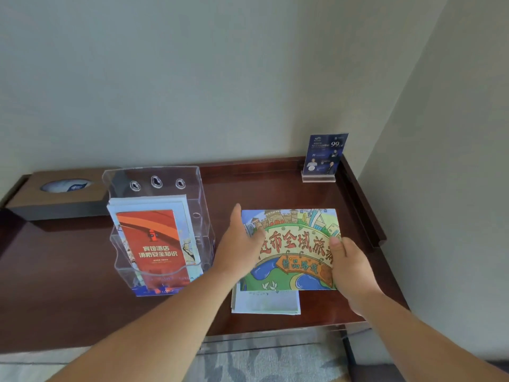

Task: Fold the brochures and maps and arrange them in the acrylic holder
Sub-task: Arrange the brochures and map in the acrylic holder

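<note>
Acrylic holder (192, 177): clear, with stepped pockets, standing upright on the left half of the table, just left of the left hand.
Orange brochure (154, 244): upright in the holder's front pocket, white lettering facing the camera.
Pale folded sheets (177, 206): upright behind the orange brochure; which pocket they are in cannot be told.
Map (297, 244): colourful cartoon sheet, on the table to the right of the holder, between the two hands.
Left hand (239, 244): fingers straight and together at the map's left edge, thumb spread onto the printed face.
Right hand (347, 263): pinches the map's right edge, thumb on top, fingers hidden beneath.
White sheet (267, 301): partly under the map, its near edge sticking out towards the person.
Table (68, 285): dark red-brown wood with a raised rim at the back and right.
Tissue box (63, 194): brown, at the far left corner.
Blue card (323, 155): upright in a clear stand at the far right corner, by the wall.
</note>
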{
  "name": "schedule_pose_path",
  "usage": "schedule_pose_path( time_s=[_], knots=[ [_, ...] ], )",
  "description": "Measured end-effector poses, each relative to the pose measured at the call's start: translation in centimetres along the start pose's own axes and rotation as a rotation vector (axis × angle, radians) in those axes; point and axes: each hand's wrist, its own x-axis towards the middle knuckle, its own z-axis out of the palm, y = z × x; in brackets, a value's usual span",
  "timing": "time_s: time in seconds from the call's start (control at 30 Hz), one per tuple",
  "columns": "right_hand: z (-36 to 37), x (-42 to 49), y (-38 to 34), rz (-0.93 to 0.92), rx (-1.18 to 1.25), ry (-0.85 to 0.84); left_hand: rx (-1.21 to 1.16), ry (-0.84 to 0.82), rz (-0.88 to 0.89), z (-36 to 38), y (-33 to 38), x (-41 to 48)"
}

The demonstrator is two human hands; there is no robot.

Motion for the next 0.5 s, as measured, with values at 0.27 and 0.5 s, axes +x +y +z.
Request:
schedule_pose_path(
  time_s=[0.27, 0.5],
  knots=[
    [-0.8, -2.0, -8.1, -0.318, 0.051, -0.034, -0.101, 0.216, 0.169, -8.7, 5.9, -0.3],
    [4.6, -4.8, -14.2, -0.593, -0.073, -0.050, 0.108, 0.192, 0.223, -18.9, 4.2, -2.0]
  ],
)
